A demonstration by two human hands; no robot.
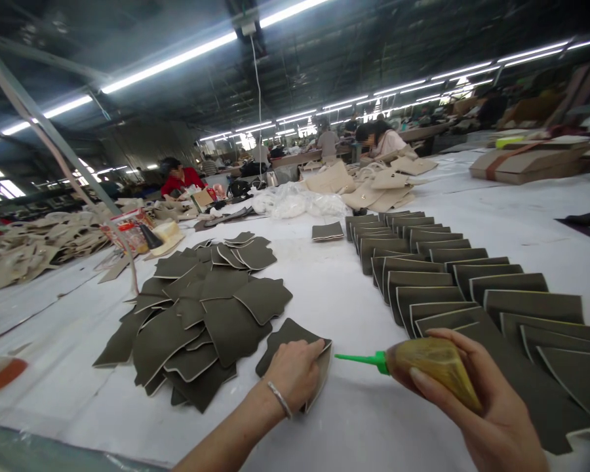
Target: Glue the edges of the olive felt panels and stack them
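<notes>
My right hand (pixel 499 406) is wrapped round a soft squeeze bottle (pixel 425 364) of amber-brown glue. Its long green nozzle points left, just short of a dark olive leather piece (pixel 286 332) on the white table. My left hand (pixel 297 370), with a bracelet at the wrist, presses that piece down with closed fingers along its right edge, which looks folded over; part of it is hidden under the hand. Left of it spreads a loose heap of similar leather pieces (pixel 201 308). To the right, folded leather pieces (pixel 423 269) stand overlapped in two long rows.
One folded piece (pixel 327 231) lies apart behind. Farther back are clear plastic wrap (pixel 299 200), beige parts (pixel 373 183) and a cardboard stack (pixel 531 162). A pole (pixel 54 131) rises at left. An orange-filled bottle (pixel 2 375) lies at the left edge. Other people work in the background.
</notes>
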